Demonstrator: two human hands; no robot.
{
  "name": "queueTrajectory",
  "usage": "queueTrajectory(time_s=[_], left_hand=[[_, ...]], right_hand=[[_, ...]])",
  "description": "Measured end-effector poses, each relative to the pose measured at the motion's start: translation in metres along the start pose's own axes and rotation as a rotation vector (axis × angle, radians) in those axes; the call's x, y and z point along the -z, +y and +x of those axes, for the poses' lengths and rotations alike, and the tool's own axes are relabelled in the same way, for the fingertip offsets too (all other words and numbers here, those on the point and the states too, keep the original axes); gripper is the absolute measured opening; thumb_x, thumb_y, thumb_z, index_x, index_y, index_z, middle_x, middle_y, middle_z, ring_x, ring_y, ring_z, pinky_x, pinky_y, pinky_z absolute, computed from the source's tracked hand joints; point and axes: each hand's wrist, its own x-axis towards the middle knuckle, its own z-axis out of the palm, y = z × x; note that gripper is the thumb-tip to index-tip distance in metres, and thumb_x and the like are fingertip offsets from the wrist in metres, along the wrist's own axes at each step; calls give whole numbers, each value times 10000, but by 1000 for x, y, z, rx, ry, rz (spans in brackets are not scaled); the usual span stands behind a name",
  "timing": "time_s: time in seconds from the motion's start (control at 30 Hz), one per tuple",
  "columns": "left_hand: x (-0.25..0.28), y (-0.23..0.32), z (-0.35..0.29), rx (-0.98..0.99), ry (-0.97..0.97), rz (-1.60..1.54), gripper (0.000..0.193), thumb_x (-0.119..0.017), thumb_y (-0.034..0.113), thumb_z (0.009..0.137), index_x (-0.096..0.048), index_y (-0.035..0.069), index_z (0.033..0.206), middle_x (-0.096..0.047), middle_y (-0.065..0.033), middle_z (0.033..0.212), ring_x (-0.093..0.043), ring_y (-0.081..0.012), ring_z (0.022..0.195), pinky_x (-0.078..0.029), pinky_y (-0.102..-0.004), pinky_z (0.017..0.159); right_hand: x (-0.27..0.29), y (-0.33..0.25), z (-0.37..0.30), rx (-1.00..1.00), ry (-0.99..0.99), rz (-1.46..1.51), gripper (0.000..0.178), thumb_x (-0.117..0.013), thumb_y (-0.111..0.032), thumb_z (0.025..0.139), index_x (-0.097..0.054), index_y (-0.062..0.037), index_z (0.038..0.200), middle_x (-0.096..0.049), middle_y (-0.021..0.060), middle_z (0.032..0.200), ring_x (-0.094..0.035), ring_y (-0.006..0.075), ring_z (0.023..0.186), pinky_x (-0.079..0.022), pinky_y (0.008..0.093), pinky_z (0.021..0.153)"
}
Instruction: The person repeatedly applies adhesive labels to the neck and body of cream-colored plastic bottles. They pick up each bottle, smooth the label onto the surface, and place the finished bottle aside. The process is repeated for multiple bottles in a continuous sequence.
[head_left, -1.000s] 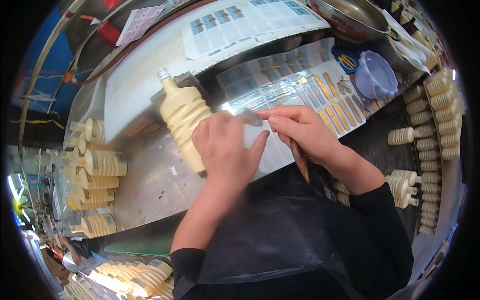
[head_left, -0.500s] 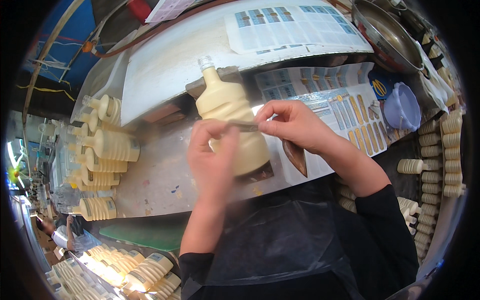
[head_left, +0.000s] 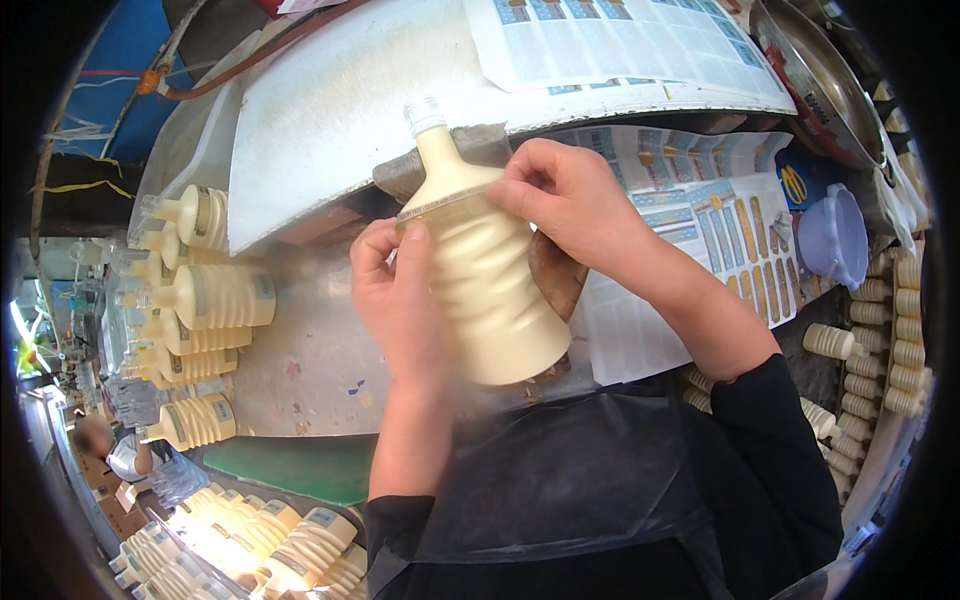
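A cream bottle [head_left: 495, 300] with a wavy body and clear glass neck lies in front of me, its neck pointing away. Across its shoulder runs a narrow label strip [head_left: 455, 203], laid against the surface. My left hand [head_left: 395, 290] is closed at the strip's left end, thumb pressed on the bottle. Pinching the right end is my right hand [head_left: 570, 200], its fingertips on the bottle's right shoulder. A brown, wooden-looking piece [head_left: 557, 275] shows partly behind the bottle's right side. Under the bottle's neck end sits a grey block [head_left: 400, 172].
Label sheets [head_left: 640, 345] cover the bench's right, near a lilac basin [head_left: 835, 240] and a metal pan [head_left: 815, 80]. Cream bottles [head_left: 215, 297] lie along the left; more bottles [head_left: 305, 548] lie at lower left and on racks [head_left: 908, 330] at right. A person [head_left: 125, 455] is far left.
The strip, held above the bottle before, now lies across its shoulder. The bottle appears larger and tilted differently. My left hand has moved left, widening the gap between my hands.
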Motion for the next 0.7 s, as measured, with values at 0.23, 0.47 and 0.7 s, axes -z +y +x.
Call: queueTrajectory(time_s=[0.23, 0.47, 0.7], left_hand=[[1, 1, 2, 144, -18, -66, 168, -645, 77, 987, -568, 16, 1124, -582, -74, 1179, -577, -131, 1038, -488, -290, 923], [-17, 22, 3, 191, -84, -156, 397, -566, 194, 1063, -448, 9, 1393, -567, -98, 1249, -586, -150, 1090, -491, -290, 958], [-17, 14, 5, 192, -190, 85, 410, -612, 153, 1043, -426, 16, 1382, -559, -123, 1273, -581, -143, 1096, -518, -295, 932]], right_hand=[[1, 20, 9, -22, -30, 102, 214, -732, -222, 941, -630, -40, 890, -623, -17, 771, -551, 36, 699, -447, 215, 610], [10, 28, 9, -83, -58, 373, 319, -668, -297, 1013, -630, -38, 1195, -571, -48, 775, -494, 23, 682, -407, 195, 595], [-6, 28, 7, -45, -46, 194, 405, -779, -328, 910, -655, -23, 1145, -578, -1, 706, -523, 86, 652, -438, 283, 596]])
